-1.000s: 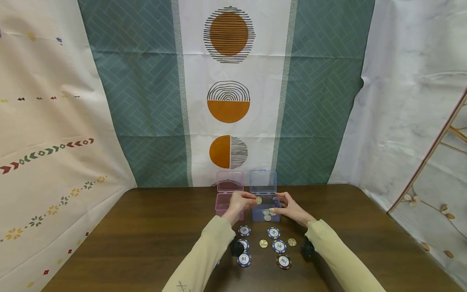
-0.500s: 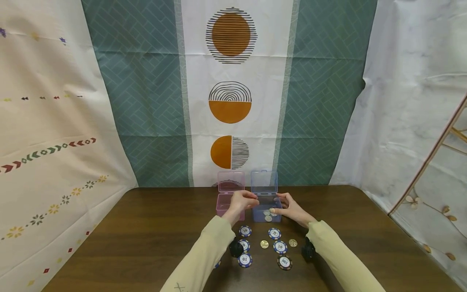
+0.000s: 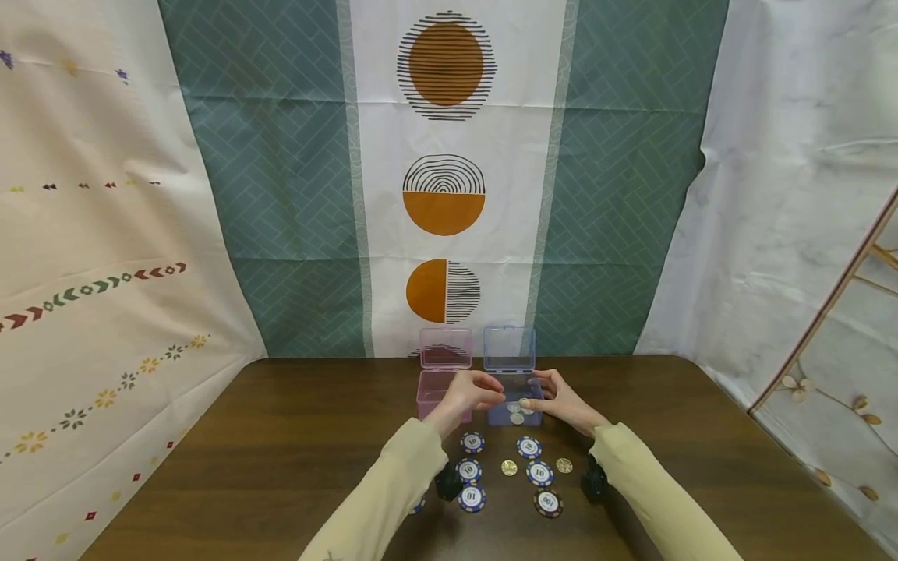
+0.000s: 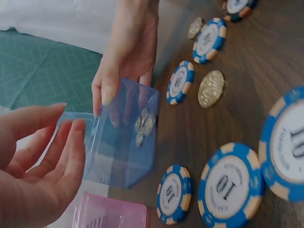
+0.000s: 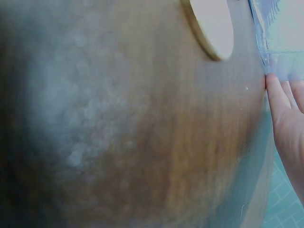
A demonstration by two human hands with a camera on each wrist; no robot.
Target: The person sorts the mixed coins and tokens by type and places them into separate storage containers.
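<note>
A translucent blue box (image 3: pixel 495 416) stands with its lid raised at the table's back, and several coins (image 4: pixel 144 124) lie inside it. My right hand (image 3: pixel 563 401) grips the box at its right side, thumb on the near side. Above the box's left part hovers my left hand (image 3: pixel 466 396), its fingers loosely bent and apart from the thumb. Nothing sits between them in the left wrist view, where the hand (image 4: pixel 40 168) shows beside the box. A lidded pink box (image 3: pixel 426 409) stands open just left, partly covered by the left hand.
Nearer on the brown table (image 3: pixel 316 460) lie several blue-and-white poker chips (image 3: pixel 539 474), a dark-rimmed chip (image 3: pixel 548 502) and two gold coins (image 3: pixel 509 467), (image 3: pixel 564 465). A patterned cloth (image 3: pixel 449 187) hangs behind the boxes.
A gold coin pinched in my left fingertips a second ago has left them, over the blue box. The left hand has since shifted slightly right and its fingers have spread. The right hand stays put.
</note>
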